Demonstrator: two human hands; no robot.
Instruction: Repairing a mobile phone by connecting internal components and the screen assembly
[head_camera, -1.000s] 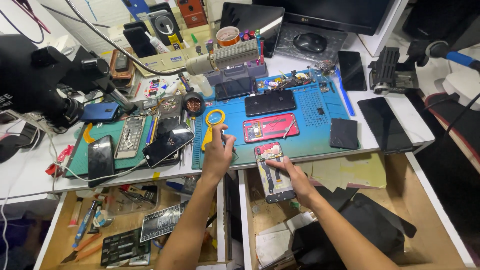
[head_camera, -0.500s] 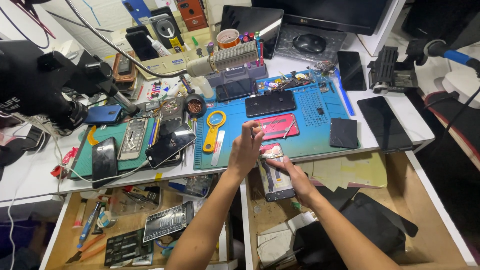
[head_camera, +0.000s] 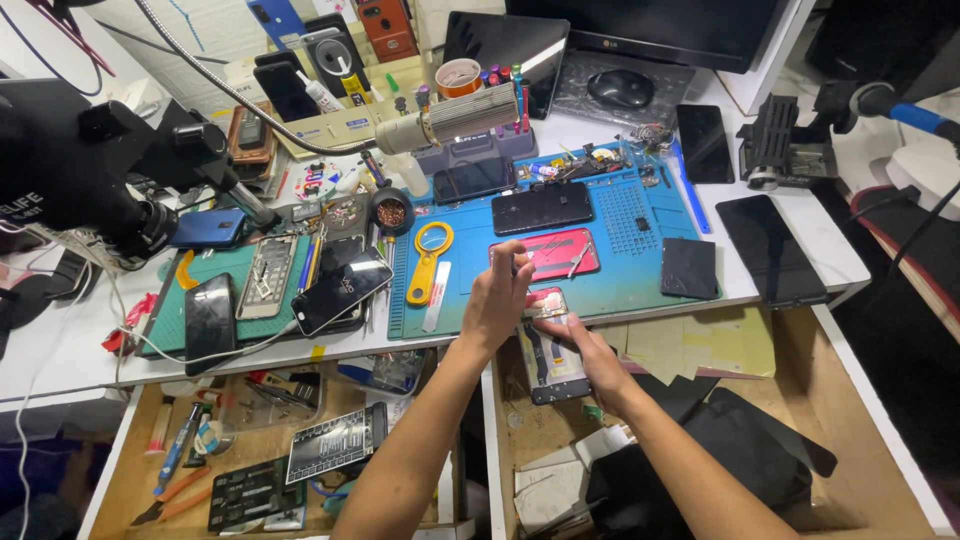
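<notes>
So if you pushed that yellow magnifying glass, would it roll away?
Probably not: the yellow magnifying glass lies flat on the blue mat, so it would likely slide. Its thin plastic frame looks light. The round lens could scratch or crack, so handle it gently.

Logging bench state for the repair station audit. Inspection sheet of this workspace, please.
Surface: blue work mat on a white bench.
Job's things: opened phone at the bench edge, over the drawer.
Clutter: yellow magnifier, red phone back, black phone, more phones on the green mat.
Grips: left hand raised over the opened phone, fingers pinched, content too small to tell; right hand rests on it.
Cables: white cable across the left side.
Surroundings: microscope, monitor, open drawers with tools.
</notes>
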